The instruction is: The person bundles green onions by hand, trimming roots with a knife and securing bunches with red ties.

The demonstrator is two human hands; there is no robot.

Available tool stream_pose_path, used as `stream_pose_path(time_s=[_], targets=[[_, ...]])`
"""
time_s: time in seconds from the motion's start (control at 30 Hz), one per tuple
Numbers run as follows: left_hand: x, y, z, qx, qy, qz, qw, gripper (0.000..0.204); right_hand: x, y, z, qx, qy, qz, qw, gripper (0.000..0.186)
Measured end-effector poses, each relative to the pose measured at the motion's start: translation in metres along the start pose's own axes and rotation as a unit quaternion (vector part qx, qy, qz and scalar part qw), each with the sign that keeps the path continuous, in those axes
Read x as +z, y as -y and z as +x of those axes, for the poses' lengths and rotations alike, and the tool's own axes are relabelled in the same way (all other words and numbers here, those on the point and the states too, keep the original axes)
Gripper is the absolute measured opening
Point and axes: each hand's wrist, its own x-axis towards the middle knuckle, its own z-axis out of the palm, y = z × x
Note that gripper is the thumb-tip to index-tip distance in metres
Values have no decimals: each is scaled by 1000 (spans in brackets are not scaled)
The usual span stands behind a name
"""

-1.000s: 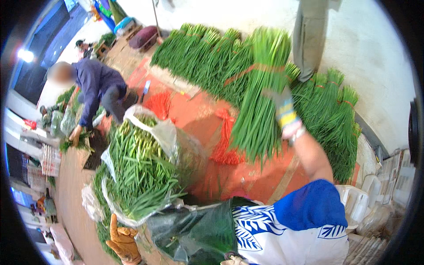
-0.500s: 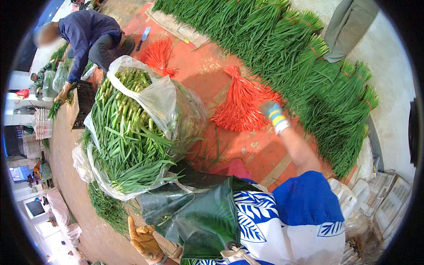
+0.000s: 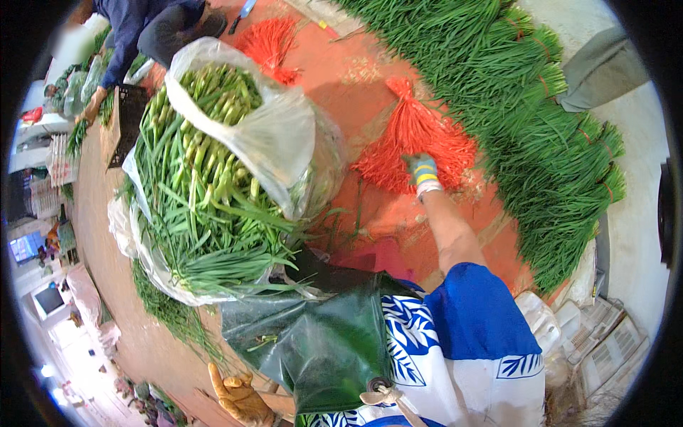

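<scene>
My right hand (image 3: 425, 173), in a grey glove with striped cuff, reaches forward into a bundle of red-orange tie strings (image 3: 413, 139) on the red mat. Its fingertips are buried in the strings, so the grip is hidden. My left hand (image 3: 240, 398), in a yellow-brown glove, hangs low at my side with fingers apart and nothing in it. A dark green apron (image 3: 320, 341) covers my front. Left of my right arm, a large clear plastic bag (image 3: 263, 135) lies full of loose green stalks (image 3: 199, 199).
Tied bundles of green stalks (image 3: 541, 121) lie in a long row on the right. A second bunch of red strings (image 3: 269, 44) lies farther off. Another person (image 3: 146, 28) crouches at the top left beside a black crate (image 3: 129, 117). White crates (image 3: 605, 349) stand at the lower right.
One second ago my right hand was up on a bundle of green stalks at the row. It has since dropped to the red strings, and the view has tilted downward.
</scene>
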Motion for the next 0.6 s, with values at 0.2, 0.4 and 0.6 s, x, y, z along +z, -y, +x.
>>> stream_pose_path(time_s=[0.2,0.4,0.6], targets=[[-5,4,-4,83,-18,438,895,48,42,-2,-45,-266,-52,-83,959,20],[24,-4,-26,241,-131,958,-80,54,119,-56,-65,-224,174,-469,836,62],[5,18,-9,255,-42,966,21,63,148,-81,-28,-202,165,-410,874,58]])
